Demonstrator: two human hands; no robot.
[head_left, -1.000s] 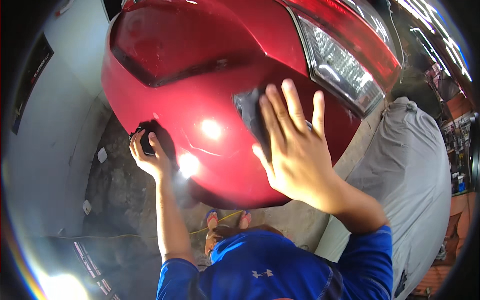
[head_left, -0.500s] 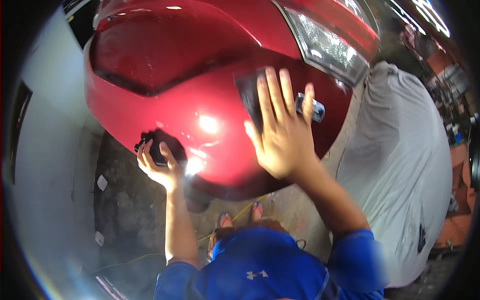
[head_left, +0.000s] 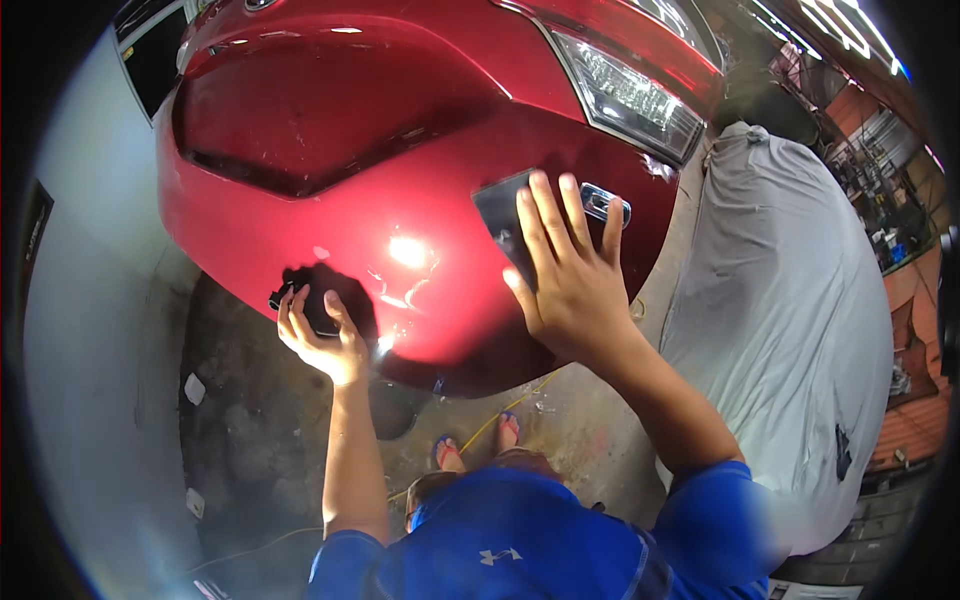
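A glossy red car bumper (head_left: 450,230) fills the middle of the view. My right hand (head_left: 575,270) lies flat on its right part, fingers spread. Beneath that palm is a thin dark grey sheet (head_left: 500,215), like sandpaper, with its left side showing. Beside the fingers, a chrome-rimmed lamp (head_left: 607,205) is set in the bumper. My left hand (head_left: 335,345) is at the bumper's lower left edge, fingers and thumb curled around a black object (head_left: 318,312). Its kind is unclear, and dark shadow surrounds it.
A clear headlight (head_left: 635,95) sits above the bumper on the right. Something large under a grey cloth cover (head_left: 780,340) stands close on my right. A pale wall (head_left: 100,330) runs along the left. Across the concrete floor (head_left: 260,440) lies a yellow cord (head_left: 480,432) near my feet.
My right hand and the dark sheet have slid toward me over the bumper. My left hand keeps its place on the edge. The whole view has shifted slightly.
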